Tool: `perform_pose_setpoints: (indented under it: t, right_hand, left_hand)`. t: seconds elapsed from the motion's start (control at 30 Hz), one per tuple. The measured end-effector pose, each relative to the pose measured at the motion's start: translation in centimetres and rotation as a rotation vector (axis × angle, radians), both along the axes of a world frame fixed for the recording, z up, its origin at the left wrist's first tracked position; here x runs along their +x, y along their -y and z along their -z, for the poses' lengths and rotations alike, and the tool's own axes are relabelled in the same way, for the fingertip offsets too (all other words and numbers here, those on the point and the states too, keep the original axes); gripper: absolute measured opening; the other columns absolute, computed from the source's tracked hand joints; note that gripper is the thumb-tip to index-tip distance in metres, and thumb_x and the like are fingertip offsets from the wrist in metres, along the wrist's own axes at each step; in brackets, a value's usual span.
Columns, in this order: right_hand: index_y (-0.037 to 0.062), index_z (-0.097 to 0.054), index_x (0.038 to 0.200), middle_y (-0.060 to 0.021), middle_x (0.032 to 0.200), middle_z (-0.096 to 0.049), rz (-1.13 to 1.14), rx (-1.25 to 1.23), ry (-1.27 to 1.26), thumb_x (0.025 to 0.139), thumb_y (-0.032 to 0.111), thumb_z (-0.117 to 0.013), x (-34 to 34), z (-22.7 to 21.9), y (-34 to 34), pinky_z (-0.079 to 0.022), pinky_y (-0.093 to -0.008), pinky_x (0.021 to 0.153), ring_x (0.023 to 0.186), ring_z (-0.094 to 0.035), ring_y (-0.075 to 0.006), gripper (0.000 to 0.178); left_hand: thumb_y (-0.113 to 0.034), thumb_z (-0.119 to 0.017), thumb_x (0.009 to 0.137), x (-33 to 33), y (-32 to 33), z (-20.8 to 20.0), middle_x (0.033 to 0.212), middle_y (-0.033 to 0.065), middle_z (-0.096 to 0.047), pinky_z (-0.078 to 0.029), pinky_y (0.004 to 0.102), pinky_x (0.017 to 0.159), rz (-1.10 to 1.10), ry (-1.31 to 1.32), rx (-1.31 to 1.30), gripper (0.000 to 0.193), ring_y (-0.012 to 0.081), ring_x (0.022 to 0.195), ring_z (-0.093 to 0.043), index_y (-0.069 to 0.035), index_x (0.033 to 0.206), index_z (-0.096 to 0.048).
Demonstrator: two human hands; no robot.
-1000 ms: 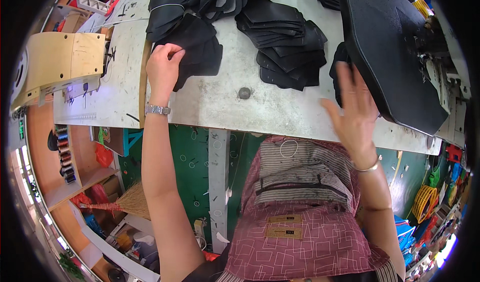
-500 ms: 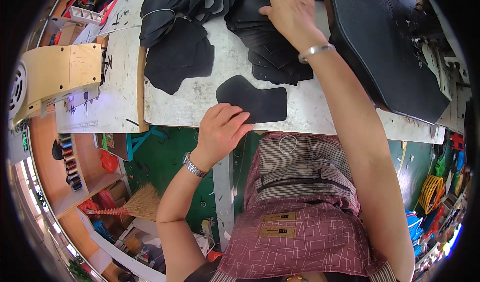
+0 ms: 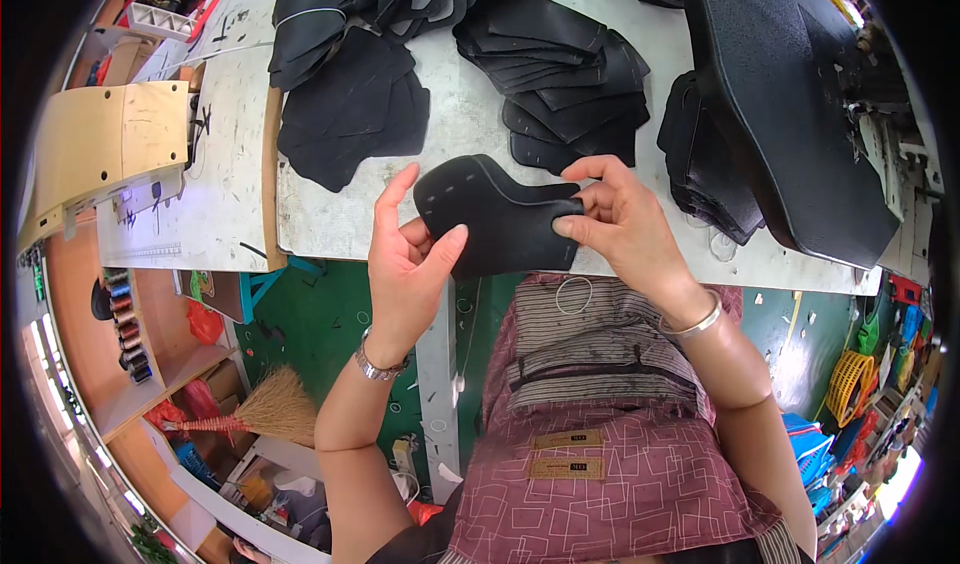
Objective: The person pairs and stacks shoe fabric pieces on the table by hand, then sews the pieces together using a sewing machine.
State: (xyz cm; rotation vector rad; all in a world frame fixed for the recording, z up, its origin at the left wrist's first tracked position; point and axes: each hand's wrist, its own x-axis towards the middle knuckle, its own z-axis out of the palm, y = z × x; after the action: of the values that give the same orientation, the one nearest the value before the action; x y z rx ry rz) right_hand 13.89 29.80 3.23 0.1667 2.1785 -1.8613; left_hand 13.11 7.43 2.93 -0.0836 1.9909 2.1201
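Note:
Between my two hands a black, curved cut piece [image 3: 500, 234] of sheet material, leather-like, is held up at the table's front edge. Its upper border shows a second edge, as of another layer; I cannot tell whether that is a fold or a separate piece. My left hand [image 3: 408, 254] grips the left end, thumb in front, some fingers behind, index finger pointing up off it. At the right end my right hand [image 3: 625, 226] pinches the upper corner between thumb and fingers. Just beyond lies a fanned stack of black pieces [image 3: 575, 89], with another fanned stack [image 3: 355, 109] to its left.
A bundle of black pieces [image 3: 310, 24] tied with a light band lies at the back left. On the right, a large black padded panel [image 3: 790, 114] leans over more black pieces [image 3: 705, 179]. The white table [image 3: 460, 124] ends just before my apron [image 3: 610, 484].
My right hand has come back from the far stack to the black piece's right end. The piece, flat on the table before, is now lifted and tilted, my left hand around its left end.

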Motion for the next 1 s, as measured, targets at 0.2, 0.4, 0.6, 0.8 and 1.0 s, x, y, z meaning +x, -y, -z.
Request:
perform_pose_setpoints:
  t: [0.2, 0.4, 0.6, 0.8, 1.0]
  right_hand:
    - [0.0049, -0.049, 0.112, -0.0062, 0.072, -0.059, 0.179, 0.147, -0.056, 0.075, -0.001, -0.069, 0.4, 2.8, 0.7, -0.049, -0.0263, 0.060, 0.063, -0.059, -0.0131, 0.043]
    - [0.0052, -0.049, 0.109, -0.0062, 0.071, -0.058, 0.214, 0.286, -0.145, 0.075, -0.002, -0.068, 0.3, 2.9, 0.9, -0.049, -0.0287, 0.057, 0.060, -0.060, -0.0172, 0.040]
    - [0.0049, -0.048, 0.107, -0.0067, 0.069, -0.058, 0.199, 0.380, -0.205, 0.075, -0.002, -0.067, 0.3, 3.0, 1.2, -0.049, -0.0300, 0.056, 0.059, -0.061, -0.0192, 0.038]
    - [0.0056, -0.050, 0.103, -0.0100, 0.087, -0.060, 0.040, 0.692, -0.326, 0.077, 0.001, -0.064, 0.4, 2.3, 1.5, -0.051, -0.0331, 0.062, 0.074, -0.061, -0.0248, 0.030]
    - [0.0022, -0.048, 0.127, -0.0180, 0.136, -0.041, -0.468, 0.846, -0.789, 0.077, 0.032, -0.067, 1.4, 3.2, 4.3, -0.030, -0.0461, 0.106, 0.127, -0.039, -0.0317, 0.062]
  left_hand:
    - [-0.001, -0.063, 0.082, -0.7, 0.6, 2.1, 0.068, 0.0013, -0.058, -0.042, 0.0176, 0.052, 0.095, 0.026, -0.378, 0.072, 0.0050, 0.057, -0.053, -0.003, 0.142, -0.024]
    - [-0.003, -0.063, 0.081, -1.3, -0.3, 1.5, 0.060, 0.0005, -0.055, -0.042, 0.0189, 0.050, 0.103, 0.034, -0.505, 0.072, 0.0057, 0.052, -0.052, -0.002, 0.141, -0.025]
    - [-0.004, -0.064, 0.080, -1.6, -0.3, 1.4, 0.058, 0.0012, -0.055, -0.043, 0.0206, 0.050, 0.120, 0.017, -0.560, 0.071, 0.0067, 0.051, -0.052, -0.001, 0.140, -0.026]
    - [-0.004, -0.063, 0.079, -2.2, -0.6, 1.5, 0.056, 0.0020, -0.055, -0.044, 0.0221, 0.049, 0.132, 0.022, -0.640, 0.071, 0.0081, 0.049, -0.053, -0.001, 0.139, -0.026]
    - [-0.015, -0.065, 0.078, -2.6, -0.7, 1.3, 0.059, 0.0089, -0.060, -0.046, 0.0368, 0.056, 0.189, -0.058, -0.846, 0.065, 0.0264, 0.055, -0.061, -0.004, 0.134, -0.034]
